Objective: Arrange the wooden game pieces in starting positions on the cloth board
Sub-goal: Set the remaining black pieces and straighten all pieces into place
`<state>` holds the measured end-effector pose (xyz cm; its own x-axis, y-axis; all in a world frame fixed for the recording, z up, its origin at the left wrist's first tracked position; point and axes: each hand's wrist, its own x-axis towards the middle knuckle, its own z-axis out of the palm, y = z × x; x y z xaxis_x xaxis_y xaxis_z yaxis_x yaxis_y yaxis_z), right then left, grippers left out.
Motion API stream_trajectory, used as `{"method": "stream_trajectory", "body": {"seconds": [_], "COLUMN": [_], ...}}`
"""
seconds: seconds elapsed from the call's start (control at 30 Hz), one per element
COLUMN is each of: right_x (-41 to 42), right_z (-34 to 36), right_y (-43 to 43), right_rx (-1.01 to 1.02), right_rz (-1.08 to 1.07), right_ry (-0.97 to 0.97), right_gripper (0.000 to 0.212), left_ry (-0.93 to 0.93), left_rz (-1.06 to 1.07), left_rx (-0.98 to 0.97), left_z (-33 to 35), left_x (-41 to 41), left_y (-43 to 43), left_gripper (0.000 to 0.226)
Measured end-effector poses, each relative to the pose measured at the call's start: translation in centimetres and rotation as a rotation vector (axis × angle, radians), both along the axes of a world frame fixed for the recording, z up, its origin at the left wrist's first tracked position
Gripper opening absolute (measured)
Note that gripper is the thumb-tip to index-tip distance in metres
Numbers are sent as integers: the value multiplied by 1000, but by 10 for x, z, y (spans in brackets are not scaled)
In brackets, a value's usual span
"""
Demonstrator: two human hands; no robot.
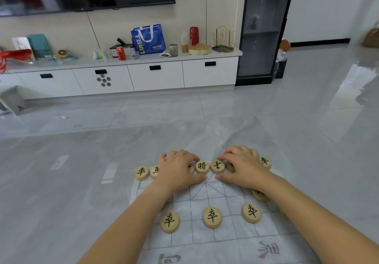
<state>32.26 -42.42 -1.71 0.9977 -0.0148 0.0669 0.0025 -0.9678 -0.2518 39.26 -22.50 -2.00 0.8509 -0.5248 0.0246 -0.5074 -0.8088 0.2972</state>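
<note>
A white cloth board [205, 241] with a printed grid lies on the floor. Round wooden pieces with dark characters stand in its far row [202, 166]. Three more pieces [212, 217] sit in a nearer row, and one piece [259, 194] is partly hidden by my right forearm. My left hand [178, 168] lies over the far row left of centre, fingers curled round a mostly hidden piece [191, 169]. My right hand [244, 167] lies over the row right of centre, fingers and thumb curled round another partly hidden piece [230, 165].
Glossy grey floor tiles [82, 161] surround the cloth. A low white drawer cabinet [155, 76] stands along the far wall with a blue bag [148, 38], cans and jars on top. A dark glass cabinet [264, 28] is at its right end.
</note>
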Motion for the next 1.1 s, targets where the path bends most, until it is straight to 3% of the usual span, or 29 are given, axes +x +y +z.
{"method": "stream_trajectory", "body": {"seconds": [0.27, 0.5, 0.83, 1.1], "right_x": [1, -14, -31, -27], "right_z": [-5, 8, -2, -11], "right_y": [-3, -38, -73, -72], "right_rx": [51, 122, 154, 194], "right_rz": [-40, -164, -147, -138], "right_ry": [-33, 44, 57, 2], "right_gripper": [46, 84, 67, 50], "left_ry": [-31, 10, 18, -67], "left_rz": [-12, -7, -73, -77], "left_rx": [-52, -27, -17, -34], "left_z": [0, 8, 3, -5], "left_x": [0, -6, -16, -14], "left_y": [1, -12, -67, -71], "left_gripper": [40, 69, 67, 41]}}
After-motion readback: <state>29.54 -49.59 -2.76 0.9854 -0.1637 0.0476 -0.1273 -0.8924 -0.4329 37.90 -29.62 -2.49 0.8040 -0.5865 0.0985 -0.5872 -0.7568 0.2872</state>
